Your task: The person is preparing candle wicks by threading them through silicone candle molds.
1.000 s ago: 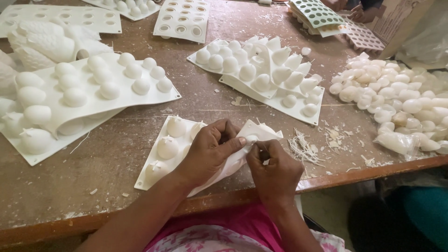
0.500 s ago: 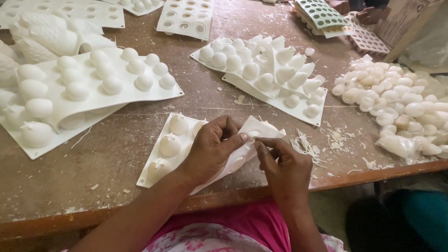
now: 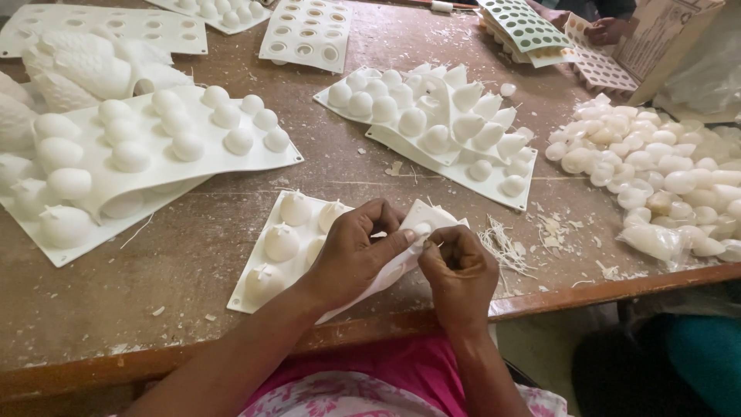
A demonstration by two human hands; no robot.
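My left hand presses down on a white mould sheet that lies on the table close to its front edge, right in front of me. My thumb and fingers are closed on the right end of the sheet, and that end is bent up a little. My right hand is just beside it, touching the same end. Its fingertips are pinched together on something very small at one of the bumps, maybe a thin string, but it is too tiny for me to tell. The sheet has round bumps like little eggs, and some have a small tuft on top. Just to the right of my hands there is a small heap of thin white threads and crumbs, so I think some picking is done already. Far to the right is a big pile of white egg shapes, which look finished. There is much more left, I think. A big mould sheet full of bumps waits on my left, and another full one lies in the middle of the table. At the far right corner, another person's hand rests near some flat trays with holes.
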